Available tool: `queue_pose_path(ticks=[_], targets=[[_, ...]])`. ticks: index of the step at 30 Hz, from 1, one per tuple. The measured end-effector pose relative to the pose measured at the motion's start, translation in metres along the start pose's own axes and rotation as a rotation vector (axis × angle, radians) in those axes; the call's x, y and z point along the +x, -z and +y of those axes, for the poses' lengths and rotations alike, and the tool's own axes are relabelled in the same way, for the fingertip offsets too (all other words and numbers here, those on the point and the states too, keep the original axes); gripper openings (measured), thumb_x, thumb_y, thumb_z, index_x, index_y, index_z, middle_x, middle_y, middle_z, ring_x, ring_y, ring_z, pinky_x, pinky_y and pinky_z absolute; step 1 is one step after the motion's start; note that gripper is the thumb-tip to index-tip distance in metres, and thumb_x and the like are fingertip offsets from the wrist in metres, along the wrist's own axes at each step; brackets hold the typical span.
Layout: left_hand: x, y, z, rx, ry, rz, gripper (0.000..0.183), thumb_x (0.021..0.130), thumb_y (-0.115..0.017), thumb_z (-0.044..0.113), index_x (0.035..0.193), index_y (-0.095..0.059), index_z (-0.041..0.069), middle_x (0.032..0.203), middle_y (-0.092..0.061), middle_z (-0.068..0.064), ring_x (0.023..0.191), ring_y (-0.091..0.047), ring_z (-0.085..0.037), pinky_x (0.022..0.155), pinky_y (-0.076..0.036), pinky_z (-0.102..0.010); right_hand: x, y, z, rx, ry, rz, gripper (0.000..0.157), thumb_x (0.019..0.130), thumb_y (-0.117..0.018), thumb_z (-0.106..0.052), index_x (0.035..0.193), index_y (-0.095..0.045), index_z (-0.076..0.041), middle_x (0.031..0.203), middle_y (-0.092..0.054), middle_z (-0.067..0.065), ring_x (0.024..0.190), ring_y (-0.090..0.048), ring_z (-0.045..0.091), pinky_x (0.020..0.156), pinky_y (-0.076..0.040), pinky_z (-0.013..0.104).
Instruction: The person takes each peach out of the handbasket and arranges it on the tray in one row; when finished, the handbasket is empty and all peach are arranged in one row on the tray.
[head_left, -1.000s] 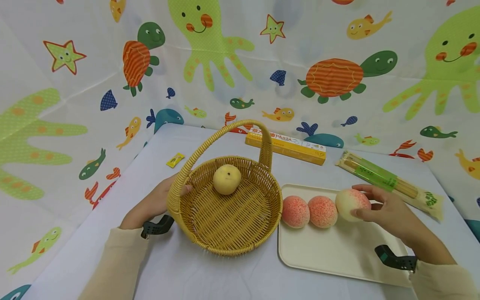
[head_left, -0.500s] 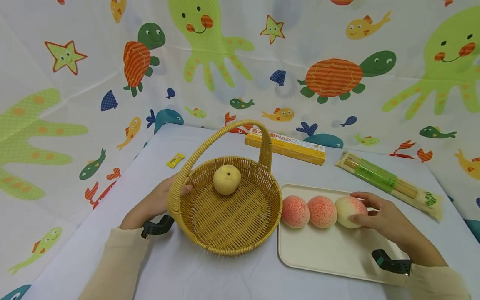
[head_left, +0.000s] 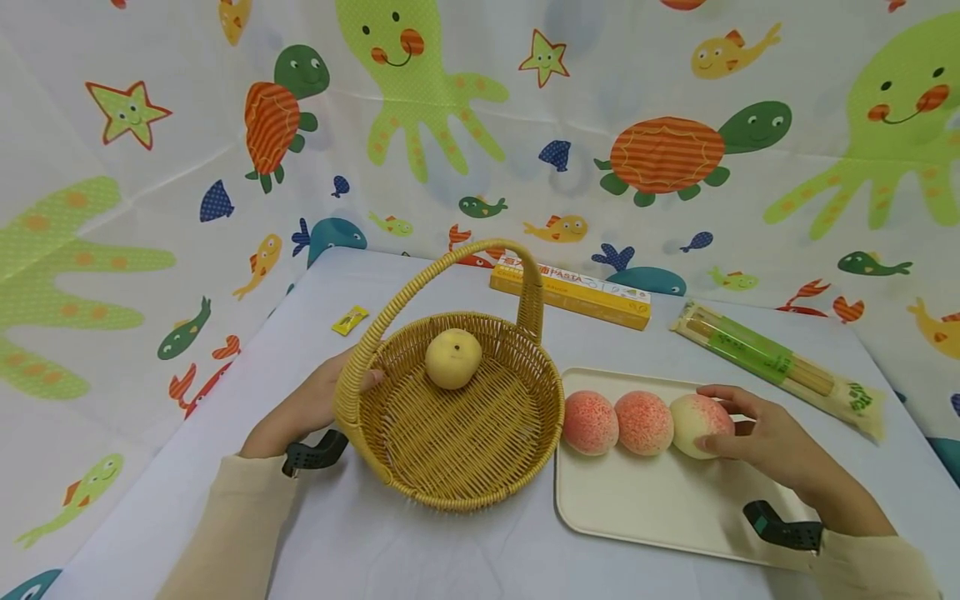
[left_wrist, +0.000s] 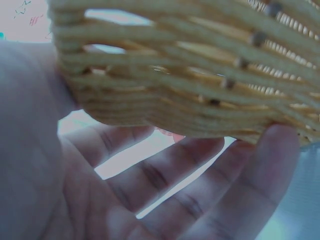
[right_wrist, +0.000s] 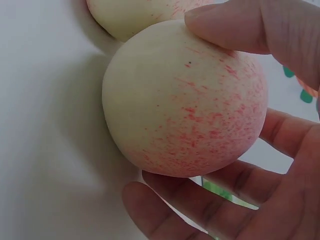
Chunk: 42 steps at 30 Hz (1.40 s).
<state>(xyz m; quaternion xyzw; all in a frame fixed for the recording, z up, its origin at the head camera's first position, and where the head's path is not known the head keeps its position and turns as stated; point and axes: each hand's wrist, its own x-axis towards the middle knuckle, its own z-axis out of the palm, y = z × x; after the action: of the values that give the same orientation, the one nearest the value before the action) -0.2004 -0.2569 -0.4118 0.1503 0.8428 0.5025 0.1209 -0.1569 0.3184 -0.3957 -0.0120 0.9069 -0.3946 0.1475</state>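
Note:
A wicker basket point(head_left: 465, 442) with a tall arched handle stands in the middle of the head view. Inside it, near the far wall, sits a round pale-yellow fruit point(head_left: 453, 359) with a dark stem dimple. My left hand point(head_left: 330, 392) grips the basket's left side, thumb over the rim and fingers outside against the weave point(left_wrist: 200, 90). On the beige tray point(head_left: 637, 508) to the right, my right hand point(head_left: 765, 433) holds a cream-and-pink peach point(head_left: 701, 426) between thumb and fingers. Two redder peaches, the left point(head_left: 590, 423) and the middle one point(head_left: 644, 423), sit beside it in a row.
Behind the basket lies a yellow pasta box point(head_left: 570, 293). A green-labelled pack of dry noodles point(head_left: 780, 367) lies slantwise beyond the tray. A small yellow packet point(head_left: 350, 320) rests at the back left. A printed cloth point(head_left: 480, 125) hangs behind the white-covered table.
My right hand has lowered the peach slightly left onto the tray, next to the middle peach; over the last half second it barely moves. The left hand and basket have stayed in place.

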Motion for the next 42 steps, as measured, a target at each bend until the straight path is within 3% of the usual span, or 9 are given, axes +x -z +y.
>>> queue_pose_path(ticks=[10,18,31,34,38,42], targets=[[-0.001,-0.001,0.0,-0.03,-0.013,0.0,0.045,0.108,-0.055,0.024,0.145,-0.048,0.0,0.112,-0.064,-0.021,0.089,-0.066,-0.024,0.077,-0.057,-0.035,-0.002,0.001,-0.003,0.001,0.015,-0.055,0.08,0.095,-0.077,-0.029,0.159,-0.035,-0.005,0.146,-0.05,0.028,0.109,-0.066,0.031,0.079,-0.055,0.036],[-0.002,-0.001,0.003,-0.025,-0.015,-0.003,0.046,0.108,-0.055,0.024,0.146,-0.047,-0.001,0.113,-0.064,-0.021,0.09,-0.065,-0.024,0.078,-0.056,-0.035,-0.002,0.003,-0.003,-0.027,0.01,-0.065,0.079,0.096,-0.075,-0.025,0.16,-0.033,-0.003,0.146,-0.049,0.027,0.106,-0.064,0.026,0.078,-0.054,0.035],[-0.002,0.001,0.0,-0.014,0.001,-0.009,0.045,0.108,-0.054,0.027,0.147,-0.047,0.003,0.116,-0.064,-0.019,0.095,-0.064,-0.027,0.083,-0.054,-0.039,0.0,0.001,-0.003,-0.061,0.026,-0.074,0.082,0.098,-0.073,-0.029,0.162,-0.028,-0.003,0.148,-0.046,0.03,0.114,-0.061,0.034,0.082,-0.052,0.039],[-0.003,0.002,0.0,-0.026,0.006,-0.011,0.049,0.109,-0.054,0.027,0.151,-0.044,0.005,0.12,-0.064,-0.02,0.096,-0.065,-0.026,0.083,-0.055,-0.039,0.001,0.001,-0.006,-0.074,0.047,-0.057,0.082,0.1,-0.071,-0.032,0.163,-0.027,-0.003,0.15,-0.044,0.032,0.121,-0.058,0.046,0.087,-0.053,0.049],[-0.002,0.002,0.0,-0.053,-0.002,-0.018,0.056,0.109,-0.054,0.027,0.158,-0.038,0.007,0.127,-0.063,-0.022,0.098,-0.067,-0.027,0.084,-0.056,-0.038,0.0,0.003,-0.02,-0.085,0.08,-0.015,0.083,0.102,-0.068,-0.038,0.165,-0.024,-0.007,0.156,-0.037,0.034,0.136,-0.042,0.059,0.094,-0.046,0.071],[0.0,0.001,-0.002,-0.06,-0.009,-0.015,0.055,0.108,-0.055,0.024,0.158,-0.038,0.006,0.126,-0.063,-0.022,0.097,-0.067,-0.027,0.083,-0.057,-0.037,0.0,0.003,-0.047,-0.074,0.145,0.032,0.083,0.101,-0.069,-0.038,0.166,-0.024,-0.013,0.162,-0.032,0.03,0.142,-0.033,0.061,0.1,-0.038,0.077]])
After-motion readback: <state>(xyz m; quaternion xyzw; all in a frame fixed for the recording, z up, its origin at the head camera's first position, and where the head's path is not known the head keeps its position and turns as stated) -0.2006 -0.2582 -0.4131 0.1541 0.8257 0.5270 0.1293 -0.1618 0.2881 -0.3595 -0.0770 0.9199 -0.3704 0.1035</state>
